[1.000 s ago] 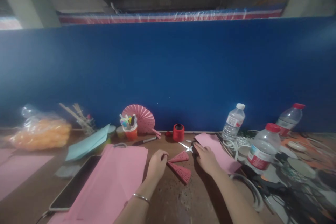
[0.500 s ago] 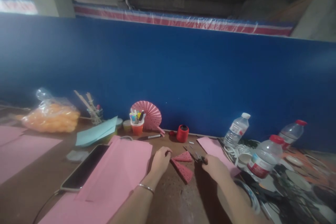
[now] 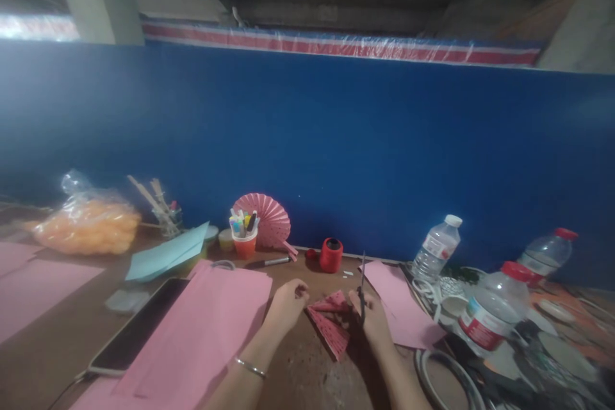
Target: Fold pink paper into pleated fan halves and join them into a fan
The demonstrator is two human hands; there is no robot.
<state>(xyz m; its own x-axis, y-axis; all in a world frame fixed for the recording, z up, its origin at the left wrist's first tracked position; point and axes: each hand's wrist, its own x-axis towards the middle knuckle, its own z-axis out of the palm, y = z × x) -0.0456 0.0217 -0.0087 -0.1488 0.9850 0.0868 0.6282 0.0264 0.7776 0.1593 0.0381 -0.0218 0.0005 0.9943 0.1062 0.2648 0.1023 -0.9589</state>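
Note:
My right hand [image 3: 372, 315] grips a pair of scissors [image 3: 362, 278] whose closed blades point up and away from me. It sits against the right end of two folded red dotted paper wedges [image 3: 330, 321] lying on the brown table [image 3: 307, 371]. My left hand [image 3: 289, 301], fingers curled, rests at the left end of those wedges, next to a stack of pink paper sheets [image 3: 202, 333]. Whether the left fingers pinch the paper is unclear.
A phone [image 3: 139, 330] lies left of the pink stack. At the back stand a red paper fan [image 3: 269, 221], an orange pen cup [image 3: 244, 240], a red thread spool [image 3: 331, 254] and a marker [image 3: 269, 262]. Water bottles [image 3: 494, 307] and cables crowd the right; an orange bag [image 3: 86, 224] sits far left.
My right hand picked the scissors up off the table and brought them leftward to the red wedges, blades now pointing up. The left hand stayed by the wedges. The view shifted slightly.

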